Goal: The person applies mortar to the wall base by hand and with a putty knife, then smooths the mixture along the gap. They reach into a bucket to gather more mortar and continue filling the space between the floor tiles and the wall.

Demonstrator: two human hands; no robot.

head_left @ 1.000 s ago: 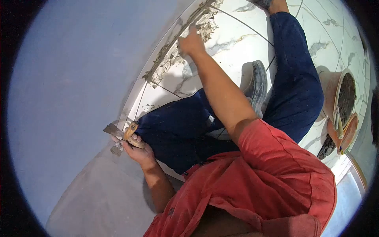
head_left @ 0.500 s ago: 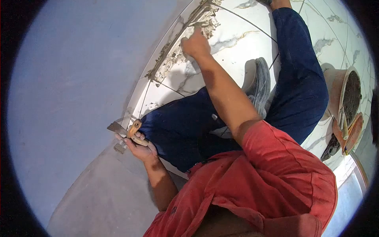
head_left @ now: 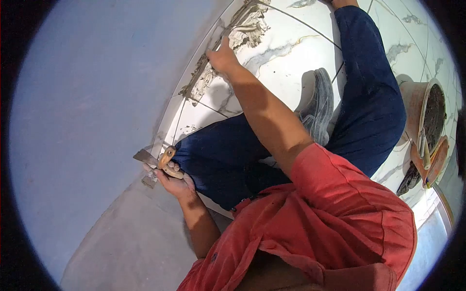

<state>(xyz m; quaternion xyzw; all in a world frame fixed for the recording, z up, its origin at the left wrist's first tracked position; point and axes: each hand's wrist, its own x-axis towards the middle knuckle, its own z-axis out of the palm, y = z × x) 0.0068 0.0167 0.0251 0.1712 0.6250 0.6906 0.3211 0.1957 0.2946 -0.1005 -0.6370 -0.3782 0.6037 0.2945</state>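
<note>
My right hand point(head_left: 222, 58) reaches out to the line of grey mortar point(head_left: 242, 26) where the marbled white floor tiles point(head_left: 286, 53) meet the blue wall point(head_left: 97, 106). Its fingers press into the mortar, and the back of the hand hides them. My left hand point(head_left: 171, 182) rests low by the wall's foot, shut on a scraper point(head_left: 154, 160) with a wooden handle and a flat metal blade pointing at the wall. My bent legs in dark blue trousers point(head_left: 228, 155) lie between the two hands.
A grey shoe point(head_left: 318, 104) rests on the tiles beside my leg. At the right stands a bucket point(head_left: 417, 104) of dark mortar, with orange bowls point(head_left: 432, 165) and tools next to it. Bare grey surface point(head_left: 131, 242) spreads at the lower left.
My right hand has slid along the mortar line toward the left. My left hand with the scraper has stayed almost still.
</note>
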